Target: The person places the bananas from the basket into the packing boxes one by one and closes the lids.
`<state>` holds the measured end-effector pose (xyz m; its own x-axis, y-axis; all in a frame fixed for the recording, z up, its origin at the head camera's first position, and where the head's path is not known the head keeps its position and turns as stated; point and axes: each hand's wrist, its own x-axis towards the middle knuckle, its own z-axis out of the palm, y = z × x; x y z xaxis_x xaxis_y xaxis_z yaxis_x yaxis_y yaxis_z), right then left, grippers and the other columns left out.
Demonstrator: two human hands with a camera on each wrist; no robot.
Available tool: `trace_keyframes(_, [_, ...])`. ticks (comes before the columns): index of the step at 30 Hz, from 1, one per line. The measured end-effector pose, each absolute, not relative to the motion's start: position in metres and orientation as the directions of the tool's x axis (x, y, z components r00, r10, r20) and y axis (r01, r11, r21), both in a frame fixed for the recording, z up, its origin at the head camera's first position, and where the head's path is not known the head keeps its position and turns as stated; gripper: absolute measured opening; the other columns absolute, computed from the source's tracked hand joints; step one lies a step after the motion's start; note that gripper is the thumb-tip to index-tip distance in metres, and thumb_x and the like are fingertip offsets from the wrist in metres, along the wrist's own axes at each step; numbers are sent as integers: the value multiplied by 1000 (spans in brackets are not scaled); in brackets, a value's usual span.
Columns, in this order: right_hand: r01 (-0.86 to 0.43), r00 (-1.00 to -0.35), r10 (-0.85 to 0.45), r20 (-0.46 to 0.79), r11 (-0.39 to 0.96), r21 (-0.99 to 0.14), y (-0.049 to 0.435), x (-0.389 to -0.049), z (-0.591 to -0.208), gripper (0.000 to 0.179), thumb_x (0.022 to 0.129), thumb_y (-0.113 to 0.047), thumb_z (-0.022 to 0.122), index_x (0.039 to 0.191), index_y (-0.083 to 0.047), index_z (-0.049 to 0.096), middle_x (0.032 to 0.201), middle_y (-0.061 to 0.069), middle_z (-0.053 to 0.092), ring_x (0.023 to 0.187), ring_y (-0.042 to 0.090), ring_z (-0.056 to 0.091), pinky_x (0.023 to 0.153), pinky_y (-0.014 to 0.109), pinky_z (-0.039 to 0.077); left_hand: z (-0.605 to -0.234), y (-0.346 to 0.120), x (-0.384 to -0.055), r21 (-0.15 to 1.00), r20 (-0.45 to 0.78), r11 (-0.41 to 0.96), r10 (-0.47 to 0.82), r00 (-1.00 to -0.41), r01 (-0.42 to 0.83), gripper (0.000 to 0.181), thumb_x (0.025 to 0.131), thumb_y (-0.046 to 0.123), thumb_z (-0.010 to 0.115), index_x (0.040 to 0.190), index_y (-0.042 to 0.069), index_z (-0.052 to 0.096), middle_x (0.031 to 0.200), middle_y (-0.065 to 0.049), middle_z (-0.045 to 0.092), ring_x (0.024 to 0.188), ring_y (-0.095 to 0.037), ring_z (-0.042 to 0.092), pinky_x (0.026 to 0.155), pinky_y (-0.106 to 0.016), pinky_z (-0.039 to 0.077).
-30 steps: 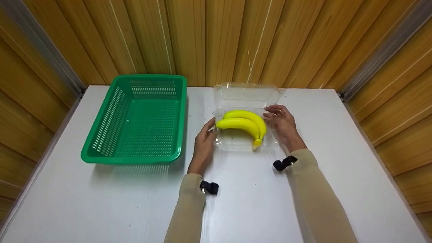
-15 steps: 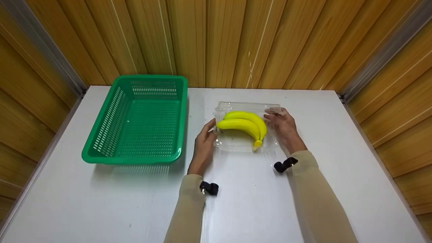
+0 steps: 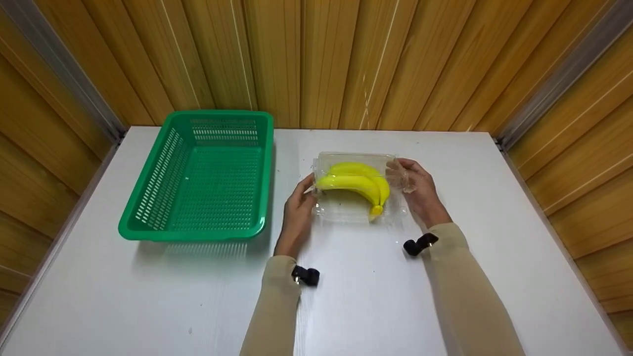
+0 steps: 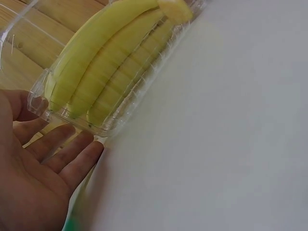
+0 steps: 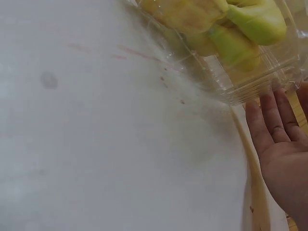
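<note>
A bunch of yellow bananas lies in a clear plastic clamshell container on the table. Its transparent lid leans down over the bananas, partly lowered. At the container's left side my left hand holds the edge; in the left wrist view the thumb is on the rim and the fingers lie against the side wall. My right hand is at the right side, its fingers behind the clear lid edge. In the right wrist view, these fingers are nearly straight and touch the container; the thumb is mostly cut off.
A green plastic basket with perforated walls stands left of the container. Under everything is a white table, and wood-look panels rise behind it and at both sides.
The container's lid has swung from standing upright at the back forward and down over the bananas. Both hands have stayed nearly in place at the container's sides.
</note>
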<state>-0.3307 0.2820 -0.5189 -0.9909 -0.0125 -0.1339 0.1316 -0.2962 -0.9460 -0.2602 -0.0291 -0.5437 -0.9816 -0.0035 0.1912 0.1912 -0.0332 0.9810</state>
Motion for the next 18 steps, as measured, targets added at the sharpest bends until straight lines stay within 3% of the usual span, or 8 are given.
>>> trace_keyframes(4, [135, -991, -51, -125, -312, -941, 283, -328, -517, 29, 113, -15, 46, 136, -7, 61, 141, 9, 64, 131, 27, 61, 97, 26, 55, -543, -30, -259, 981, 189, -35, -12, -982, 190, 52, 105, 5, 52, 158, 3, 49, 157, -19, 52, 129, -33, 63, 107, -45, 51])
trace_keyframes(9, [141, -989, -74, -126, -251, -958, 284, -326, -516, 37, 114, -27, 46, 144, -9, 55, 153, 11, 56, 141, 27, 52, 115, 35, 44, -543, -30, -259, 978, 208, -25, -17, -978, 208, 60, 102, 1, 51, 160, 10, 47, 156, -16, 53, 130, -32, 62, 106, -45, 52])
trace_keyframes(13, [152, -988, -72, -139, -230, -961, 284, -324, -515, 38, 112, -31, 52, 144, -11, 56, 154, 11, 54, 144, 28, 48, 117, 40, 41, -543, -30, -259, 971, 234, -41, -20, -972, 234, 59, 103, -1, 53, 160, 11, 48, 155, -17, 54, 129, -35, 62, 106, -47, 52])
trace_keyframes(18, [158, -987, -66, -147, -224, -962, 284, -322, -514, 37, 111, -25, 51, 145, -10, 56, 154, 12, 55, 143, 28, 49, 113, 36, 44, -542, -31, -258, 976, 208, -66, -30, -978, 210, 56, 106, 3, 48, 161, 14, 49, 155, -14, 55, 132, -30, 61, 106, -49, 51])
